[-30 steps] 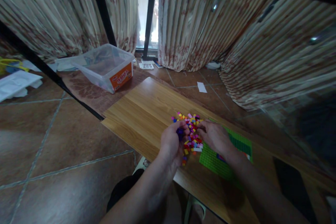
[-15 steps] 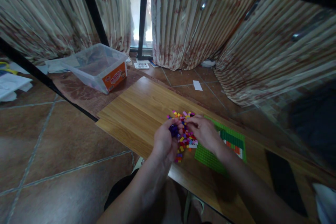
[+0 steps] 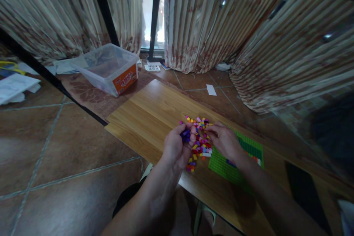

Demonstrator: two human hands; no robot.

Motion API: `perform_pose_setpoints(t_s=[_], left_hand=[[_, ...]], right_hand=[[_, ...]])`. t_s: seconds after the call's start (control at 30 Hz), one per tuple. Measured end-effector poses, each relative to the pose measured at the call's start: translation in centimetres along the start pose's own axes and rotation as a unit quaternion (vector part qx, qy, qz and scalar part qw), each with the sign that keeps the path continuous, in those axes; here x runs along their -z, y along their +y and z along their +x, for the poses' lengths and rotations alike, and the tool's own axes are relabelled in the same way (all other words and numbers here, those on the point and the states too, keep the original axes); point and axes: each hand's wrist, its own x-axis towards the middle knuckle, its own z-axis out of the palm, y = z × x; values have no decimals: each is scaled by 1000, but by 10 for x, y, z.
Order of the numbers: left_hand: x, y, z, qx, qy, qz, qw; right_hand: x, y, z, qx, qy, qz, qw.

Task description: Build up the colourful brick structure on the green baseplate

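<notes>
Left hand (image 3: pixel 177 144) left of green baseplate (image 3: pixel 219 167), curled into a cup around purple bricks (image 3: pixel 186 135), presumably so none spill. Right hand (image 3: pixel 225 141) over baseplate's left part, fingertips bunched at brick pile (image 3: pixel 201 143); can't tell if pinching one. Pile just left of baseplate, likely for short reach.

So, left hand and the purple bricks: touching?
Touching: the head view shows the purple bricks resting in the cupped left hand, curled fingers around them.
</notes>
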Motion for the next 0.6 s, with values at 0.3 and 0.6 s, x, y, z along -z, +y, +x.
perform_pose_setpoints(t_s=[0.3,0.6], left_hand=[[1,0,-1,9,-22,-1,1000],[1,1,-1,0,-25,4,1000]], right_hand=[[-4,-26,7,18,-49,10,999],[-3,-14,9,10,-72,38,997]])
